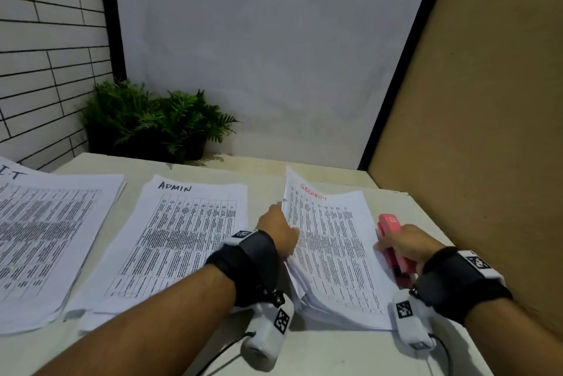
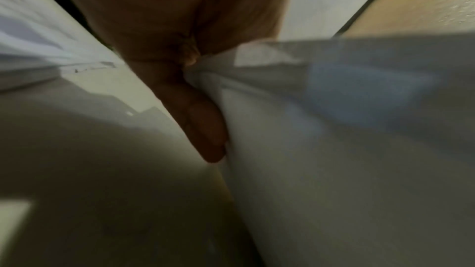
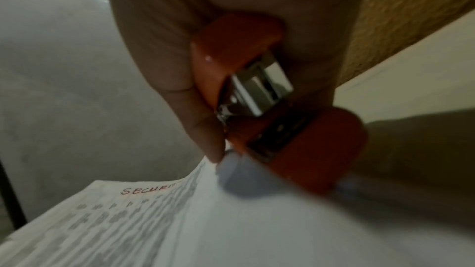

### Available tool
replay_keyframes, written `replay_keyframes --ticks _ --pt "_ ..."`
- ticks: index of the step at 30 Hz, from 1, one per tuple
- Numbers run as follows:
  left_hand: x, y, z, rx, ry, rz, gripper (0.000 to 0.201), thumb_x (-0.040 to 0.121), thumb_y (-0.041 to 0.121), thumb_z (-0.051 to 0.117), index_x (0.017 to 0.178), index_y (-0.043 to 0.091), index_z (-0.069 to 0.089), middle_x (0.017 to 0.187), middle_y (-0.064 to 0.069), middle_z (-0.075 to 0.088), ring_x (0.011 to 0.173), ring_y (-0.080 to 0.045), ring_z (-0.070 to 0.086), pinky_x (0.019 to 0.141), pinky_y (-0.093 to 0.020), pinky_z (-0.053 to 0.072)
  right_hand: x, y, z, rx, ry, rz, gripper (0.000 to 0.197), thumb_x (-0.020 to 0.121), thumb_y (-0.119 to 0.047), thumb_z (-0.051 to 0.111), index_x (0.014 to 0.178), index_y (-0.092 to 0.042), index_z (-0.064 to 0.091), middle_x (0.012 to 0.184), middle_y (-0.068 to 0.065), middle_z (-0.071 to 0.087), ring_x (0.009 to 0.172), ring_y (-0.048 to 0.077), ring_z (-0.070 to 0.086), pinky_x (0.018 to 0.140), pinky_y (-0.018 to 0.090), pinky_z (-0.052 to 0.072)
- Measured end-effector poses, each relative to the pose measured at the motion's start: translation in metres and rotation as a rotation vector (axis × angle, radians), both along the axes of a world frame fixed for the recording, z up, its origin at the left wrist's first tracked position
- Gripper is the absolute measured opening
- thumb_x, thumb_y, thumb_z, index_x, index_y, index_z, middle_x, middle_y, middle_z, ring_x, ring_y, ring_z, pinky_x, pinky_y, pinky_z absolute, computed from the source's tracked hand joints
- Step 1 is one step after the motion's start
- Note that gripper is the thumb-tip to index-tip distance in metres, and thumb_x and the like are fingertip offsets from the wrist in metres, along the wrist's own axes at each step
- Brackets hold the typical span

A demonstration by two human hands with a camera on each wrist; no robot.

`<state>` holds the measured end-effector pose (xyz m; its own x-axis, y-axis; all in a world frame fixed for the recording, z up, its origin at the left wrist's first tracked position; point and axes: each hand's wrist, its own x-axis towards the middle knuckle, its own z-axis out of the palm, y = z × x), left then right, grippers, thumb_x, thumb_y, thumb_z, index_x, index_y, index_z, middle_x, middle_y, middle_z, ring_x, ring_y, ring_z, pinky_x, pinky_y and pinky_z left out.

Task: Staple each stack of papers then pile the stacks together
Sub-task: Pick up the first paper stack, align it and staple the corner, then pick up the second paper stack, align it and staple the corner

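Three printed stacks lie on the pale desk [image 1: 268,174]: one marked IT [image 1: 45,232] at the left, ADMIN [image 1: 182,238] in the middle, SECURITY [image 1: 332,247] at the right. My left hand [image 1: 278,231] grips the SECURITY stack's left edge and lifts it, so the sheets bow upward. In the left wrist view my left hand's fingers [image 2: 203,129] pinch the SECURITY stack [image 2: 334,129]. My right hand [image 1: 405,246] holds a pink stapler [image 1: 391,223] beside that stack's right edge. The right wrist view shows the stapler [image 3: 257,96] in my right hand [image 3: 205,135], just above the SECURITY stack [image 3: 154,220].
A dark pot of green ferns [image 1: 152,119] stands at the desk's back left. A brown board wall [image 1: 472,132] runs close along the right side, next to the stapler. A grey panel closes the back.
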<state>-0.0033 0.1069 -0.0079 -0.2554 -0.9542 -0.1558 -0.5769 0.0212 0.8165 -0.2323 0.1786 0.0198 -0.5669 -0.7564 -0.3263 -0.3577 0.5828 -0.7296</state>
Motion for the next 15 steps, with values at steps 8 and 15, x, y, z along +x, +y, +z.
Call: replay_keyframes --ticks 8,15 --pt "0.014 0.006 0.015 -0.020 -0.104 -0.010 0.072 0.088 0.026 0.062 0.143 0.001 0.023 0.139 -0.015 0.048 0.124 -0.030 0.051 0.092 -0.030 0.044 -0.005 -0.013 0.010 0.098 0.404 0.115 0.020 0.080 -0.009 0.068 0.092 0.006 0.063 0.074 0.017 0.065 0.062 0.027 0.060 0.054 0.027 0.044" --pt "0.101 -0.008 0.043 -0.266 0.022 0.129 0.044 0.087 0.021 0.063 0.129 0.014 0.052 0.130 -0.002 0.060 0.114 -0.020 0.059 0.098 -0.029 0.045 0.044 -0.022 0.055 -0.092 0.197 0.210 0.010 0.083 0.004 0.065 0.088 0.006 0.057 0.081 0.025 0.067 0.061 0.030 0.060 0.058 0.036 0.050"
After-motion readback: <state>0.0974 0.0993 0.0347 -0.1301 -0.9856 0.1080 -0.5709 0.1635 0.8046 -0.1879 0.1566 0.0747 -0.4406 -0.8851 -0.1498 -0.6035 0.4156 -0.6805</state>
